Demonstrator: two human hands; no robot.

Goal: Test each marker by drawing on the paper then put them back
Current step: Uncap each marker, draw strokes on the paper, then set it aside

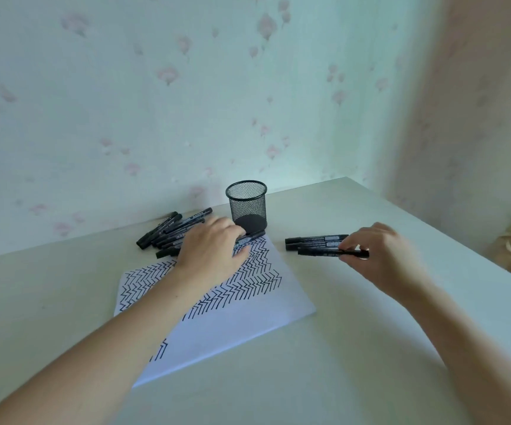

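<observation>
In the head view, a pale desk [355, 348] fills the lower half of the frame, set against floral wallpaper. A sheet of paper [232, 326] lies at centre, tilted, with rows of black zigzag strokes covering its upper part. Above it, at mid-frame, stands a black mesh pen cup [247, 204], upright, with no markers visible through its mesh. To the cup's left, a loose pile of black markers [168, 230] lies on the desk. The left hand [209, 250] reaches across the paper's upper edge, its grip curled over a marker [252, 236] lying just below the cup; the fingertips are hidden, so it seems to grasp rather than merely touch it. Right of centre, three markers [312, 240] lie side by side, and the right hand [380, 253] pinches the nearest one [324, 252] at its right end.
</observation>
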